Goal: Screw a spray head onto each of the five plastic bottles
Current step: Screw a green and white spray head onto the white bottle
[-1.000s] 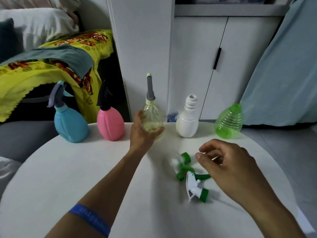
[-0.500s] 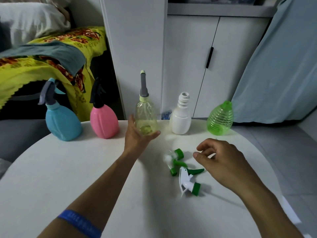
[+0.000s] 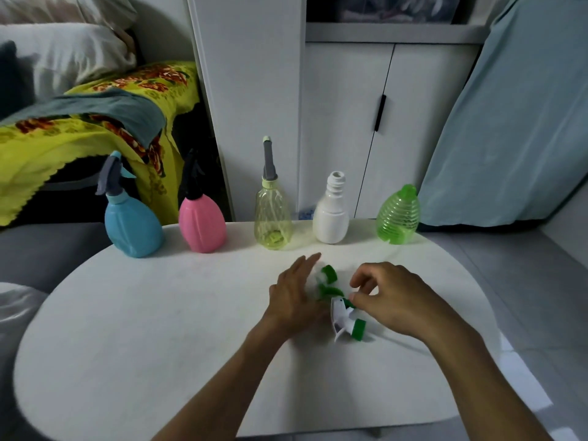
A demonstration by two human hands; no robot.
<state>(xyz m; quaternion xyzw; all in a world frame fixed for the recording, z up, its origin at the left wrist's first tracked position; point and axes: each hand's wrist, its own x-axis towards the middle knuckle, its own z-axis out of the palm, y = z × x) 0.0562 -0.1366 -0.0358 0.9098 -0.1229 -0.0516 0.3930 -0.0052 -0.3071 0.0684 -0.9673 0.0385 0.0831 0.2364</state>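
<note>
A white round tabletop (image 3: 127, 345) stands before white cupboards. Five bottles line its far edge, within reach for capping: blue (image 3: 133, 229), pink (image 3: 202, 226) and clear yellow (image 3: 273, 222) wear spray heads; white (image 3: 331, 218) and green (image 3: 397, 218) do not. Two loose green-and-white spray heads (image 3: 346, 319) lie near centre. The left hand (image 3: 296, 297) rests flat and open beside them; the right hand (image 3: 391, 297) curls over them, its grip unclear.

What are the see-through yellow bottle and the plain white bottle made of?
Yellow bottle: thin translucent plastic, glossy; the table edge shows through it. White bottle: opaque plastic, smooth with a soft sheen, moulded threads on its open neck. Probably plastic; looks alone can't confirm it.
</note>
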